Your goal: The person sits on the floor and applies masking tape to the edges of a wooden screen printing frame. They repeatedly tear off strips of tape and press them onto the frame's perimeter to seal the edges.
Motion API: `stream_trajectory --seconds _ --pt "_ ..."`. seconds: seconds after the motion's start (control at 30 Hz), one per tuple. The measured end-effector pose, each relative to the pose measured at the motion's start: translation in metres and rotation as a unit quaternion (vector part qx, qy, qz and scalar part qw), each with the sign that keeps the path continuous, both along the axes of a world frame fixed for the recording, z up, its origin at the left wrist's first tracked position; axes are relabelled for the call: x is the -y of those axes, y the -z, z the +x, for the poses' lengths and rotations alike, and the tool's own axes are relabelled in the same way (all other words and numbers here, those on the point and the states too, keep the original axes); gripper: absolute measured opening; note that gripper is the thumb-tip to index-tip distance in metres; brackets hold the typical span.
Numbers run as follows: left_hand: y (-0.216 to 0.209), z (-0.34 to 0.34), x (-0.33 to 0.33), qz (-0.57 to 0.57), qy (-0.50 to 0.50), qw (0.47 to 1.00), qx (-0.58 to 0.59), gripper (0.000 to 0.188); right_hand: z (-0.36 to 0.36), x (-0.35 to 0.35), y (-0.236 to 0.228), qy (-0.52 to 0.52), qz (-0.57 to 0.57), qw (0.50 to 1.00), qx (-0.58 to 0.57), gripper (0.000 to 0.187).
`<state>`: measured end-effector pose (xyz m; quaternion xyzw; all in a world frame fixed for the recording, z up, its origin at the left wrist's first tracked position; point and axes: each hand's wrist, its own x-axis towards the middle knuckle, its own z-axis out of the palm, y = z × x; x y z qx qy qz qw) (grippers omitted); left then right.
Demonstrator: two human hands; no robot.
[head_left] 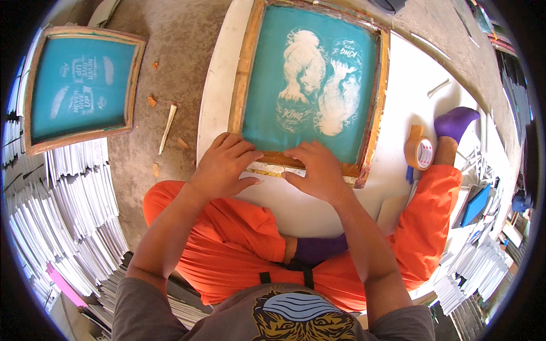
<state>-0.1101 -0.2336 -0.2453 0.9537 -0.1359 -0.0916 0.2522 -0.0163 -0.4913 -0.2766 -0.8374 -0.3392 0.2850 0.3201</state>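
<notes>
A wood-framed printing screen with teal mesh lies in front of me, bearing pale lion-like designs and lettering. My left hand rests at its near left corner, fingers laid over the near bar and thumb held apart. Along the same bar, my right hand lies with its fingers bent onto the wood and its thumb spread toward the left. A shiny brown strip, which looks like tape, runs along this bar between the hands. Both sets of fingertips touch the bar or the strip; their undersides are hidden.
A roll of brown packing tape stands to the right, near my purple-socked foot. The screen lies on a white board. Farther left, a second teal screen leans by stacked white sheets. A pale stick lies on the floor.
</notes>
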Motion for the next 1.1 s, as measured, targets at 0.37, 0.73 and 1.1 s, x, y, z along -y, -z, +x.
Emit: stream_trajectory --seconds 0.37,0.73,1.1 --pt "0.025 -0.001 0.031 0.103 0.035 0.994 -0.029 0.057 -0.025 -0.03 0.01 -0.03 -0.027 0.998 0.05 0.05" --pt "0.029 -0.002 0.034 0.135 0.047 0.989 0.032 0.044 -0.027 0.008 0.01 -0.008 -0.079 0.996 0.05 0.046" --pt "0.028 -0.001 0.036 0.153 0.046 0.987 0.001 0.048 -0.001 0.076 -0.022 0.003 -0.126 0.989 0.076 0.048"
